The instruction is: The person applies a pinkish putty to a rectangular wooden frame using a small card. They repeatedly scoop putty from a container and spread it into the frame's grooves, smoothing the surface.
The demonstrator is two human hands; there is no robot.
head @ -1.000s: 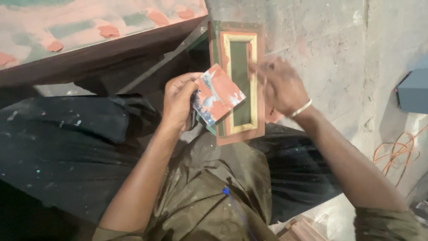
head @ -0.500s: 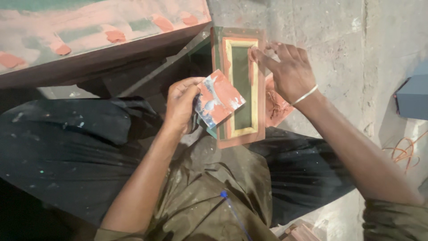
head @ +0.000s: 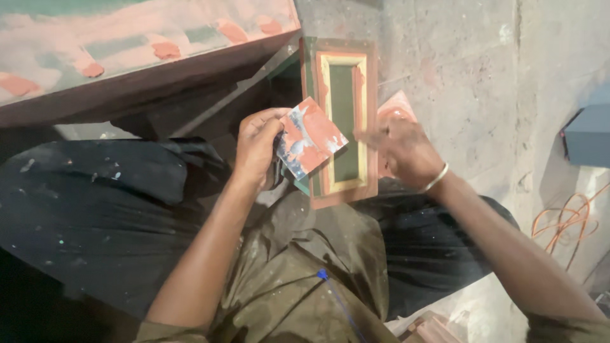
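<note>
The small framed panel (head: 343, 121) rests on the person's lap, long side pointing away. Left hand (head: 257, 149) pinches a paint-smeared square card (head: 311, 136) by its near-left corner, overlapping the panel's left edge. Right hand (head: 403, 152) sits at the panel's right edge, blurred, so I can't tell its grip. Panel looks stiff and light; I'd hold it by the long edges. Card's thin and bendy.

The right hand (head: 403, 152) is motion-blurred, its fingers unclear. The red card (head: 310, 137) hides part of the framed panel (head: 343, 121). The grey box (head: 588, 134) is cut off by the right edge.
</note>
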